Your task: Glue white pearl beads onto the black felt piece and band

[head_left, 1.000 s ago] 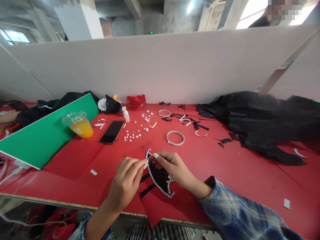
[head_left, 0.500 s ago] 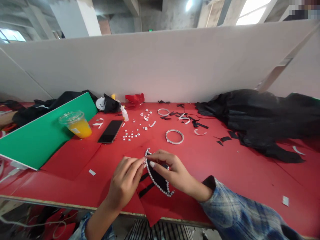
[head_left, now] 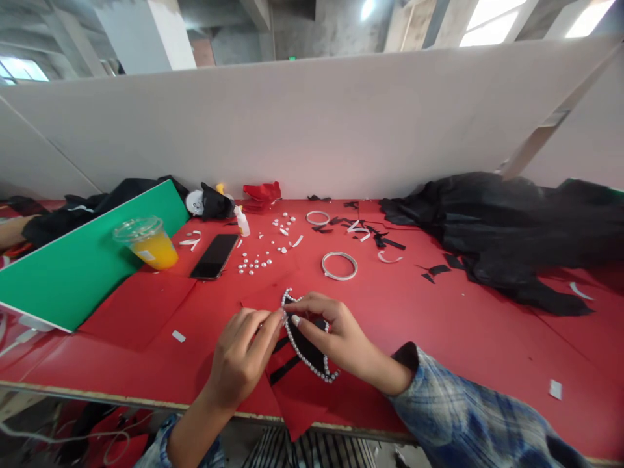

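Observation:
A black leaf-shaped piece (head_left: 309, 339) edged with a row of pearl-like beads (head_left: 303, 357) lies on red sheet material near the table's front. On its left edge, the fingertips of my left hand (head_left: 244, 348) are closed together at the bead trim. My right hand (head_left: 336, 331) reaches over the piece from the right, its index finger and thumb pinching near the same edge. Exactly what sits between the fingertips is too small to see. Two black strips (head_left: 284, 370) stick out to the left, under my left hand.
Loose pearl beads (head_left: 256, 263) lie beyond my hands, with white rings (head_left: 340, 266) and black scraps (head_left: 385, 240). To the left are a phone (head_left: 214, 256), a glue-like bottle (head_left: 242, 221), a drink cup (head_left: 155, 250) and a green board (head_left: 73, 279). Black fabric (head_left: 507, 227) is heaped right.
My fingers have shifted only slightly at the bead edge. The left fingers sit a little differently, and the black piece stays in place.

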### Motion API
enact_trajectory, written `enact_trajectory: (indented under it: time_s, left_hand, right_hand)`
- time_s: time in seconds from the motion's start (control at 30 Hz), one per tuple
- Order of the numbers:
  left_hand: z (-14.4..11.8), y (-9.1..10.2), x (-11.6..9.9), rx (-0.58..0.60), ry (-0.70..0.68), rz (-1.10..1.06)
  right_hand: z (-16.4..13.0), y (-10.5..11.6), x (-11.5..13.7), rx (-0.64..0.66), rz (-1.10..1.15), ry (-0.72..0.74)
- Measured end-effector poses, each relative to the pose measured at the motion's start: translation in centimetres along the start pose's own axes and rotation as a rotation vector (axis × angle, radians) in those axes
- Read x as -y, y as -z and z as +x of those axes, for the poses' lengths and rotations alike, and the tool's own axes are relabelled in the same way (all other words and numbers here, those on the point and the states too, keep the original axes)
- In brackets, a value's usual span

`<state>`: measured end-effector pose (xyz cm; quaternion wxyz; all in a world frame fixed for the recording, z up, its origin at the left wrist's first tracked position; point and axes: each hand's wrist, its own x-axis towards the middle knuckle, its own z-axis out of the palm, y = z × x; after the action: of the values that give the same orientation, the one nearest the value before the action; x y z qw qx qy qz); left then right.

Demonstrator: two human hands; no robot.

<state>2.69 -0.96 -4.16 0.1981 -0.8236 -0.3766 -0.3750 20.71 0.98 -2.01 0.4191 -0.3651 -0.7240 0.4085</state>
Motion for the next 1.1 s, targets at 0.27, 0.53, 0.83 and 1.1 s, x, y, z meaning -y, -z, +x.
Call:
enact_trajectory:
  time_s: [0.27, 0.53, 0.83, 1.1]
  left_hand:
    - [-0.3, -0.1, 0.0, -0.040, -0.017, 0.014]
    - [-0.1, -0.1, 0.0, -0.019, -0.008, 0.005]
    - [0.1, 0.2, -0.4, 0.021, -0.031, -0.068]
    - [-0.6, -0.1, -0.5, 0.025, 0.102, -0.129]
  right_hand:
    - [0.3, 0.1, -0.4, 0.075, 0.325, -0.250]
    - [0.5, 0.1, -0.2, 0.070, 0.315, -0.245]
    - [0.8, -0.1, -0.7, 0.100, 0.365, -0.240]
    - [1.1, 0.2, -1.7, 0.123, 0.257, -0.244]
